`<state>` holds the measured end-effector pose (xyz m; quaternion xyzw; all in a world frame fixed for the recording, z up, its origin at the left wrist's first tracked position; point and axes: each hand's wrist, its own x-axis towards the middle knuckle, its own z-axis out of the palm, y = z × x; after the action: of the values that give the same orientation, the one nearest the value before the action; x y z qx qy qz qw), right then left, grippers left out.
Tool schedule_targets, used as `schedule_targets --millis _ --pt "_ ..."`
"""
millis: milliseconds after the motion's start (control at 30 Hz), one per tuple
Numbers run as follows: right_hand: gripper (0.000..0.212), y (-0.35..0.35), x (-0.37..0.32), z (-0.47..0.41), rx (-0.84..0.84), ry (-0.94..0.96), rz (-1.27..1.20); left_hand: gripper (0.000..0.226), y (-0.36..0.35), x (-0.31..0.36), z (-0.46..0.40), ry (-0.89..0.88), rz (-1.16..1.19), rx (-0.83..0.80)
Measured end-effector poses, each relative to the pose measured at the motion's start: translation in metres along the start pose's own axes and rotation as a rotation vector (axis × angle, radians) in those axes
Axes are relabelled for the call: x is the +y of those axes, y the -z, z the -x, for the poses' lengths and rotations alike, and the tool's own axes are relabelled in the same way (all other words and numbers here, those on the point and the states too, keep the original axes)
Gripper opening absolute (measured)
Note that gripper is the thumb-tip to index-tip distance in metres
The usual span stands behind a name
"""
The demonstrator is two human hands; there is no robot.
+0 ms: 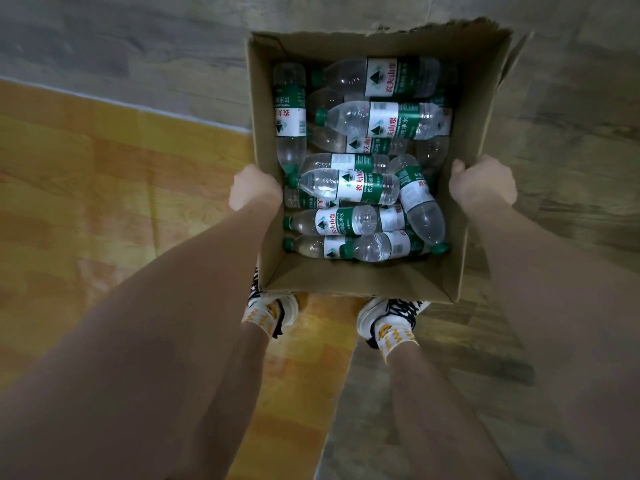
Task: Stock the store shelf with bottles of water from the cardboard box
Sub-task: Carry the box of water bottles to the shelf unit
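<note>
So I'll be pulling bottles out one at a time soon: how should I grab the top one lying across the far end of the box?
Grip that bottle around its labelled middle, coming straight down from above. It lies flat on the pile with its green cap pointing left, so the barrel is exposed while the cardboard box walls block its ends.

One box [478, 109], about fourteen bottles [349, 185]

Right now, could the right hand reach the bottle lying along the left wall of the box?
Probably not yet: the right hand grips the cardboard box's right wall, as the left hand grips the left. The bottle lies uncovered, so nothing else blocks it.
</note>
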<state>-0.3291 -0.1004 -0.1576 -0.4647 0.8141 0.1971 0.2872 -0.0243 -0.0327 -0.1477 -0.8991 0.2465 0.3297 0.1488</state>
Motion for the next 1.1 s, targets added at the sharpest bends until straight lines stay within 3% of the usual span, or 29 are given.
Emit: schedule_targets --millis 200,333,467,567,767,1100 --pt "0.058 0.000 -0.014 -0.015 -0.068 -0.029 0.067 0.051 0.001 0.005 -0.025 0.028 -0.046 -0.050" --pt "0.053 -0.007 -0.018 -0.009 -0.037 -0.012 0.125 0.051 -0.007 0.010 -0.023 -0.035 -0.258 0.039" --pt "0.047 -0.009 -0.020 -0.006 -0.045 -0.014 0.120 0.054 -0.008 0.011 -0.015 -0.094 -0.418 0.026" --pt "0.043 -0.010 -0.015 -0.005 -0.036 0.015 0.093 0.043 -0.007 0.014 -0.015 -0.125 -0.393 0.002" --pt "0.042 -0.004 -0.003 0.015 -0.057 0.081 0.096 0.047 -0.007 -0.018 -0.007 -0.170 -0.287 0.008" --pt "0.039 0.042 -0.015 0.095 -0.143 0.197 0.187 0.050 0.040 -0.094 0.049 -0.072 -0.271 -0.098"
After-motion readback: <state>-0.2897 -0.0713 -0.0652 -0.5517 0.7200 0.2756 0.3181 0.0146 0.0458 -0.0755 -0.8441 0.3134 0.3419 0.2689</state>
